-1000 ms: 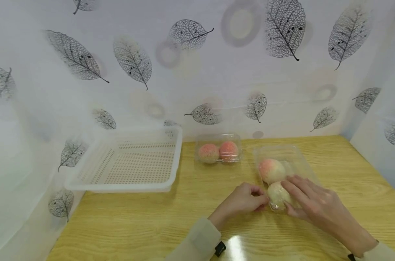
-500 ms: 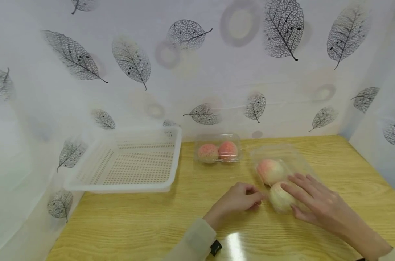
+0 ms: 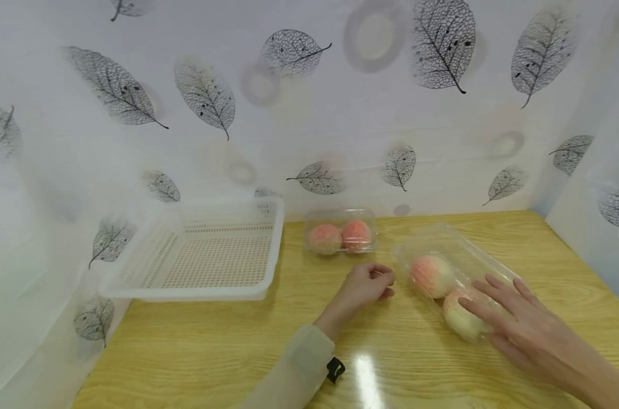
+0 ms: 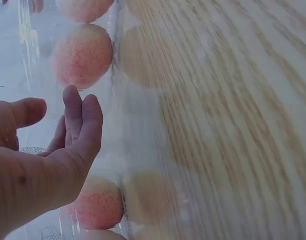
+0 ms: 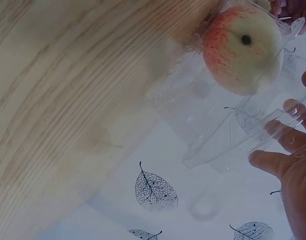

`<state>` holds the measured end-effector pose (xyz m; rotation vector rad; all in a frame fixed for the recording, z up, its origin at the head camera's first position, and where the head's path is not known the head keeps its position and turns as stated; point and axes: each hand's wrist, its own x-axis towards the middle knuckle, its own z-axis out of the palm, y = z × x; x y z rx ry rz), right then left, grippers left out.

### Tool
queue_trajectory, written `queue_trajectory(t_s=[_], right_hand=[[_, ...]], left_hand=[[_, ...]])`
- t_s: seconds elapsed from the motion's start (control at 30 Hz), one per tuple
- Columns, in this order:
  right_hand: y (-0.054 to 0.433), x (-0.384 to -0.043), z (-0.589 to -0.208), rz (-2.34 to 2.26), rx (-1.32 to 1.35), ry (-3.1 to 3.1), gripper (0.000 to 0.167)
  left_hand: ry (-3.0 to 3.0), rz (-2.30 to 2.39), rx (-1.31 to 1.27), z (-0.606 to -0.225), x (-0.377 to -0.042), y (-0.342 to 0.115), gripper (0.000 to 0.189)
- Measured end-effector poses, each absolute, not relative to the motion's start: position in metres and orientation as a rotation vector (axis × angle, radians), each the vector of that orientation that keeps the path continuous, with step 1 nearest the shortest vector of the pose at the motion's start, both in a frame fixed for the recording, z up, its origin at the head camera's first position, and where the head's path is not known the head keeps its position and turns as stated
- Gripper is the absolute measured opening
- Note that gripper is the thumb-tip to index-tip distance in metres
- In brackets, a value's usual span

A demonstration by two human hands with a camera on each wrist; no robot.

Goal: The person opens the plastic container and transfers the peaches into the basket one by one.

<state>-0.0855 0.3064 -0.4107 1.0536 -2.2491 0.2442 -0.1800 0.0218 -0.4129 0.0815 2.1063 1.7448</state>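
Note:
A clear plastic clamshell box [image 3: 480, 255] lies on the right of the table with two pink-and-cream peaches, the farther peach [image 3: 426, 276] and the nearer peach [image 3: 464, 318], in it. My right hand [image 3: 529, 329] lies over the box's right side with spread, nearly straight fingers, overlapping the nearer peach in the head view. In the right wrist view its fingertips [image 5: 278, 129] are at the clear plastic edge, below a peach [image 5: 237, 62]. My left hand [image 3: 365, 284] is left of the box, fingers loosely bent and holding nothing. Peaches behind plastic also show in the left wrist view around this hand [image 4: 58, 160].
A second clear box [image 3: 314, 217] with two peaches [image 3: 325, 240] stands at the back middle against the leaf-patterned sheet [image 3: 268, 125]. To the left is a white perforated basket [image 3: 186, 294]. The wooden table [image 3: 212, 352] ends at the sheet behind.
My left hand has drawn away from the box, up and to the left. The box with its two peaches has turned and shifted right, and my right hand has moved right with it.

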Motion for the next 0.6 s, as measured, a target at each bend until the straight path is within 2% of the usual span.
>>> queue_trajectory(t_s=[0.4,0.6], right_hand=[[0.314,-0.080,-0.412,0.280,1.069,-2.265,0.046],[0.314,-0.081,-0.414,0.271,1.064,-2.247,0.046]], left_hand=[[1.966,1.954,-0.086,-0.414,-0.197,0.044,0.026],[1.870,2.037,-0.141,-0.416,-0.204,0.052,0.020]])
